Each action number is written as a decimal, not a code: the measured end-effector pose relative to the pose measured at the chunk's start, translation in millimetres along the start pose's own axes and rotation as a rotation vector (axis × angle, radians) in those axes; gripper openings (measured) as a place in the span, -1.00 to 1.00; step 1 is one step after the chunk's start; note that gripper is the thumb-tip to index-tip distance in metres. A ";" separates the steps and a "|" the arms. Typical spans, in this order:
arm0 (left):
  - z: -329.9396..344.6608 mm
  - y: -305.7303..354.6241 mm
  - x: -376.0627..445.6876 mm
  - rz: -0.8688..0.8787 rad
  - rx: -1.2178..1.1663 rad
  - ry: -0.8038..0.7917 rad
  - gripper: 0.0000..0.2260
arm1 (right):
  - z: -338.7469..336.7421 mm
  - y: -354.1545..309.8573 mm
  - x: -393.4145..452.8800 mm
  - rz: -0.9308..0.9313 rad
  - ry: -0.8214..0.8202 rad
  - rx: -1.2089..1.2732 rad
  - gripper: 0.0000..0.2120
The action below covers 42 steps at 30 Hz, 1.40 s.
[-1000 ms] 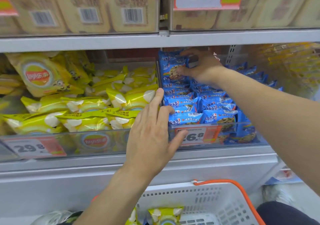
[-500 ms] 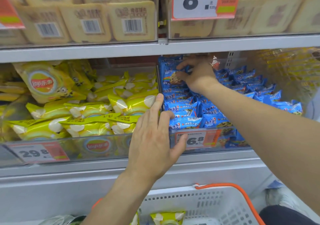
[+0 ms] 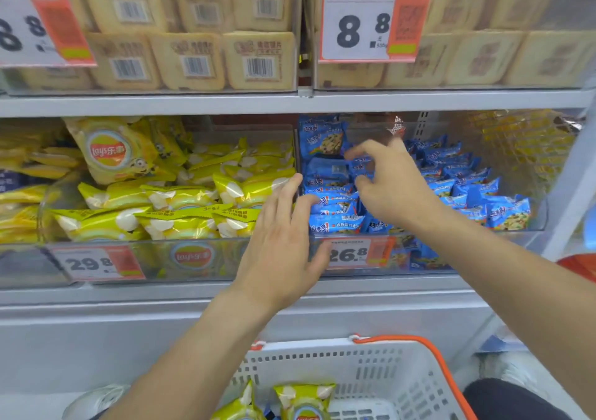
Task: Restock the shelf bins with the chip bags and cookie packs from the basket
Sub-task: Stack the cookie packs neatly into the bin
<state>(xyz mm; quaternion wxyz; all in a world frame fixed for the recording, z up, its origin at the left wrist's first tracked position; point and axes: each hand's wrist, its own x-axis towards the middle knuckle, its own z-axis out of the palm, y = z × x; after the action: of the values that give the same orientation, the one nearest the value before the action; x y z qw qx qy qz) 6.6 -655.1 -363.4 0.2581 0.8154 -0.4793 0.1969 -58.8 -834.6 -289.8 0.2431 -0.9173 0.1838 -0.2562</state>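
Blue cookie packs [image 3: 335,213] fill the clear right-hand bin [image 3: 535,216] on the middle shelf. One blue pack [image 3: 322,140] stands upright at the bin's back left. My right hand [image 3: 390,180] hovers over the packs with fingers loosely spread and curved, holding nothing that I can see. My left hand [image 3: 280,242] lies with straight fingers against the front rim, where the cookie bin meets the bin of yellow chip bags [image 3: 180,193]. Below, the white basket [image 3: 322,348] with an orange handle holds two yellow chip bags [image 3: 303,400].
Price tags reading 29.8 [image 3: 93,263] and 26.8 [image 3: 351,253] hang on the bin fronts. The upper shelf [image 3: 193,105] carries clear bins of beige packs [image 3: 193,61]. A bin of yellow wrapped goods [image 3: 522,145] sits at the far right.
My right hand has let go of the upright pack at the back of the cookie bin and drawn back toward the front. The left hand has stayed at the rim.
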 end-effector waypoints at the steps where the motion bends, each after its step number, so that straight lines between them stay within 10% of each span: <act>1: -4.1 1.9 -2.0 0.017 -0.031 0.019 -0.51 | -1.1 -2.8 -13.7 -0.014 0.014 0.013 -0.65; 8: -16.4 13.9 -82.8 -0.072 -0.309 0.122 -0.78 | 25.6 -15.0 -111.9 -0.256 0.111 0.182 -0.72; 20: 44.0 -62.0 -304.8 -0.720 -0.144 -1.164 -0.41 | 217.3 33.6 -255.1 0.073 -0.750 0.110 -0.74; 31: 70.7 -60.6 -348.3 -0.762 -0.145 -1.181 -0.47 | 328.8 36.0 -287.5 0.444 -0.672 0.152 -0.27; 42: 82.4 -63.8 -346.4 -0.862 -0.211 -1.062 -0.62 | 338.6 48.3 -277.8 0.351 -0.661 0.077 -0.56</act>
<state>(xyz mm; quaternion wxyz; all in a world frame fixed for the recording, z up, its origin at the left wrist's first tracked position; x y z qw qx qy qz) -91.4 -443.8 -640.2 0.1216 0.8896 -0.1907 -0.3968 -102.2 -626.5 -675.7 0.3638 -0.8953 0.2399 0.0925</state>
